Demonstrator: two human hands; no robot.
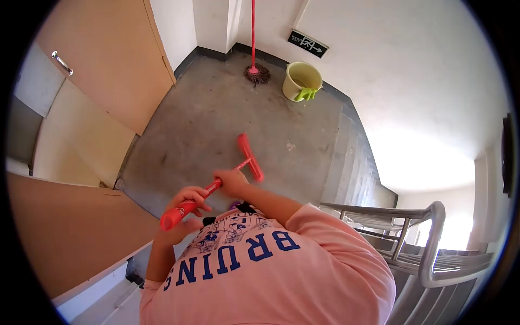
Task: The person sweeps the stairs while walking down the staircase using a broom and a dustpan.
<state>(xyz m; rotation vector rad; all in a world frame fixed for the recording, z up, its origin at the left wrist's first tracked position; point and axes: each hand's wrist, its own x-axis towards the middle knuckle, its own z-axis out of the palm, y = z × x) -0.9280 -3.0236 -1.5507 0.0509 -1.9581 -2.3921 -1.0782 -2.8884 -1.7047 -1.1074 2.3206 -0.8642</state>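
Note:
A red broom (249, 157) with a long handle slants away from my body, its crosswise head out over the grey floor. The bristles do not show from above. My right hand (232, 182) is wrapped around the handle lower down, nearer the head. Close to the thick top end, my left hand (190, 208) holds the handle, with its fingers curled over it; part of this hand lies behind the handle. Whether the head touches the floor, I cannot tell.
A mop (257, 74) with a red pole and a cream bucket (296, 76) with a green glove (306, 94) over its rim stand by the far wall. Stairs (346, 162) and a metal railing (433, 244) are at right. A tan door (103, 59) is at left.

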